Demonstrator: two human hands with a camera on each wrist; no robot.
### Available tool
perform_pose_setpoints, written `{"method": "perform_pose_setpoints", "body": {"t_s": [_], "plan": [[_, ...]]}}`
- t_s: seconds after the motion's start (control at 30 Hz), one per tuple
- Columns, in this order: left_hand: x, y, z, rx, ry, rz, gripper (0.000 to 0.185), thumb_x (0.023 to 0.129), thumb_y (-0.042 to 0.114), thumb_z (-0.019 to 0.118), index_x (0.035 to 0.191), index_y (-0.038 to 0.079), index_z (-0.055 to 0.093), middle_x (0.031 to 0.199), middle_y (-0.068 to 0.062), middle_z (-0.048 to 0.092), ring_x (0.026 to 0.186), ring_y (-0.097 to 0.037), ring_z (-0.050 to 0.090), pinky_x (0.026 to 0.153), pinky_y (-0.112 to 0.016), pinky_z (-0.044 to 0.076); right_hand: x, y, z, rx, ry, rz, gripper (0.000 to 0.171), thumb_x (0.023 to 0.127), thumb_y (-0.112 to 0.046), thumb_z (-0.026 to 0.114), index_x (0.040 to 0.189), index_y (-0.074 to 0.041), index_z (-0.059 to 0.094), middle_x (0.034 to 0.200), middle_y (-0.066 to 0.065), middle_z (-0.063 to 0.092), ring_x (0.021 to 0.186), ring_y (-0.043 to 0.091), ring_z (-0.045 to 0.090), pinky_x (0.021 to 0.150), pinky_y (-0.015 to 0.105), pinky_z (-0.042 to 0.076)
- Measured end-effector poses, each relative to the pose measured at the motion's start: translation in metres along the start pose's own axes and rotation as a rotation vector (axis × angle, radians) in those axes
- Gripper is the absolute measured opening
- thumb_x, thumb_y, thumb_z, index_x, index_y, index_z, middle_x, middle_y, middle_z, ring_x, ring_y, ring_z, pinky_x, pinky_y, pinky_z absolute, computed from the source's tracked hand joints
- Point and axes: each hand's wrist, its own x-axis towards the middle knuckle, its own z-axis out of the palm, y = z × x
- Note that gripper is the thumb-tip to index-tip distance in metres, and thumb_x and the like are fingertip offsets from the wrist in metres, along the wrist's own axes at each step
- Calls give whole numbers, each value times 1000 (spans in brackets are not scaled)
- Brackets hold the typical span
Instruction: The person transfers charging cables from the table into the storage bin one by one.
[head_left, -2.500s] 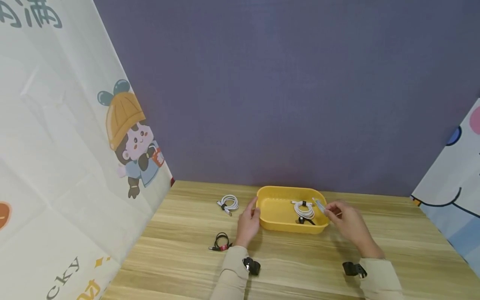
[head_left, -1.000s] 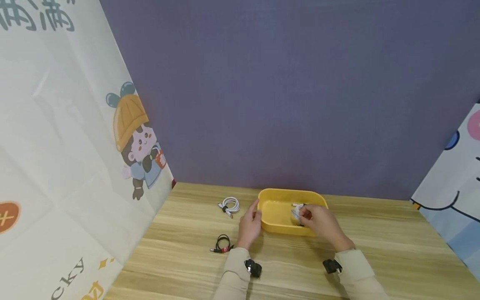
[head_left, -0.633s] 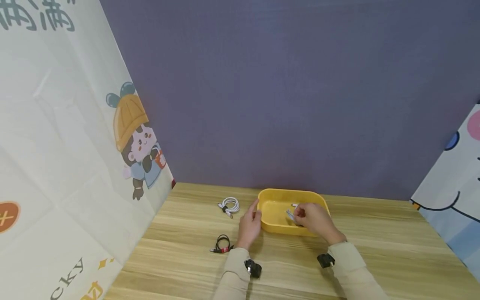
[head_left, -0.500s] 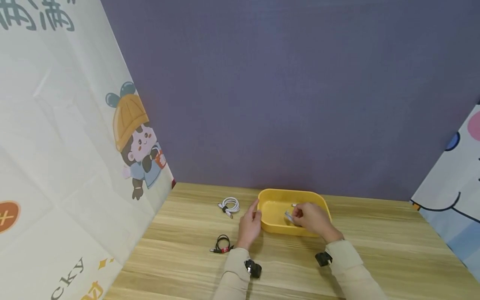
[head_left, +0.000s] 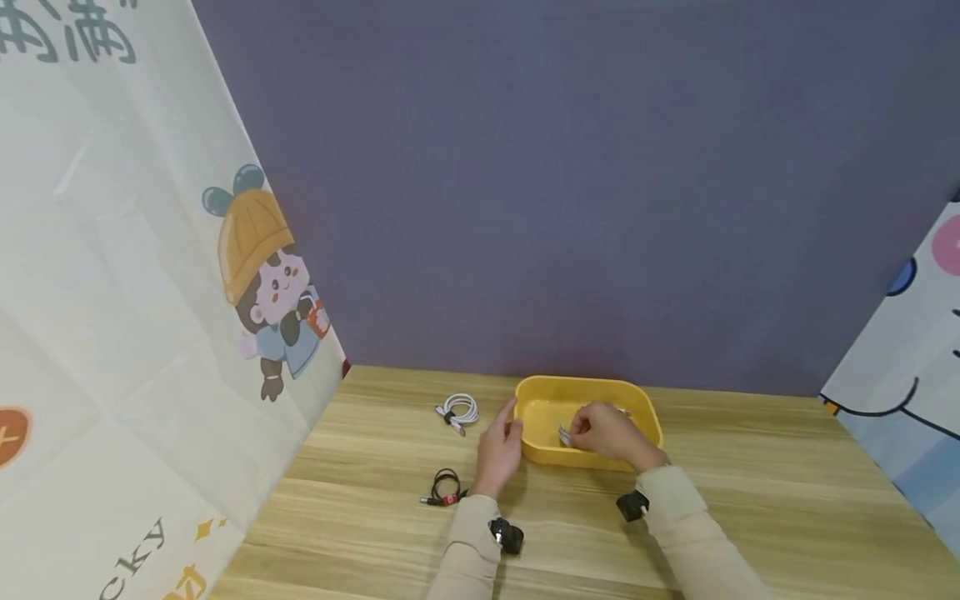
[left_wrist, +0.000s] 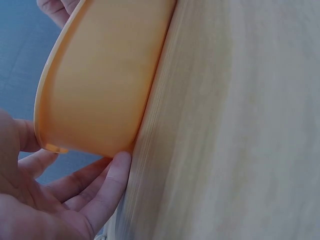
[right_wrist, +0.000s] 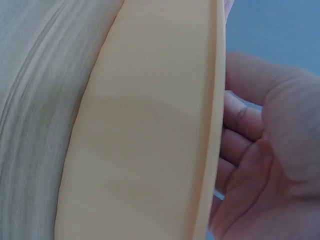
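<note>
A yellow plastic basket (head_left: 596, 457) stands on the table. At its left end is my left hand (head_left: 498, 454); in the left wrist view its fingers lie mostly straight against the end wall, with the thumb beside the rim. My right hand (head_left: 609, 433) reaches over the near rim into the basket and pinches a pale grey-white cable (head_left: 565, 435), seen only as a short piece at the fingertips. Behind this hand, a white cable end (head_left: 626, 412) peeks out in the basket. In the right wrist view the basket wall hides the fingertips.
Left of the basket, a coiled white cable (head_left: 458, 412) with a black tie lies on the wooden table (head_left: 360, 467). A coiled black cable (head_left: 445, 487) with a red tag lies nearer, close by the left sleeve. A dark purple-grey panel (head_left: 570, 208) rises behind the table.
My right hand has moved from above the basket's right end leftward and down into it, carrying the pale cable. It now covers the coiled cables there. My left hand has stayed at the left end.
</note>
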Motion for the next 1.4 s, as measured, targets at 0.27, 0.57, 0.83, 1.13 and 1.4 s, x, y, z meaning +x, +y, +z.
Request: {"method": "perform_pose_setpoints", "body": {"t_s": [0.27, 0.57, 0.83, 1.13, 1.4], "plan": [[-1, -2, 0, -9, -16, -1, 45, 106, 21, 52, 151, 23, 52, 110, -9, 76, 83, -10, 63, 73, -29, 50, 4, 2, 4, 140, -96, 12, 10, 86, -8, 77, 77, -9, 73, 70, -3, 64, 64, 12, 51, 60, 27, 44], [2, -3, 1, -18, -5, 5, 45, 106, 21, 53, 151, 23, 52, 108, -8, 76, 83, -10, 62, 74, -30, 50, 6, 3, 4, 116, -100, 49, 12, 87, -8, 77, 75, -9, 73, 70, -3, 66, 65, 13, 53, 71, 35, 51], [2, -3, 1, -18, 3, 10, 44, 106, 20, 53, 150, 23, 54, 107, -9, 77, 83, -10, 63, 74, -30, 51, 4, 5, 4, 103, -126, 76, 17, 91, -8, 74, 74, -10, 74, 71, -2, 69, 66, 13, 57, 69, 34, 52], [2, -3, 2, -6, 7, 10, 45, 106, 21, 53, 150, 23, 53, 110, -9, 77, 88, -12, 66, 77, -33, 52, 5, 1, 2, 91, -157, 196, 16, 93, -12, 73, 78, -9, 74, 79, 0, 69, 71, 16, 57, 70, 35, 51], [2, -3, 2, -4, 8, 9, 45, 106, 21, 53, 150, 21, 53, 114, -10, 77, 91, -14, 67, 79, -34, 53, 6, 1, 3, 60, -167, 247, 13, 92, -12, 74, 79, -8, 73, 81, 1, 68, 74, 17, 56, 68, 33, 49]]}}
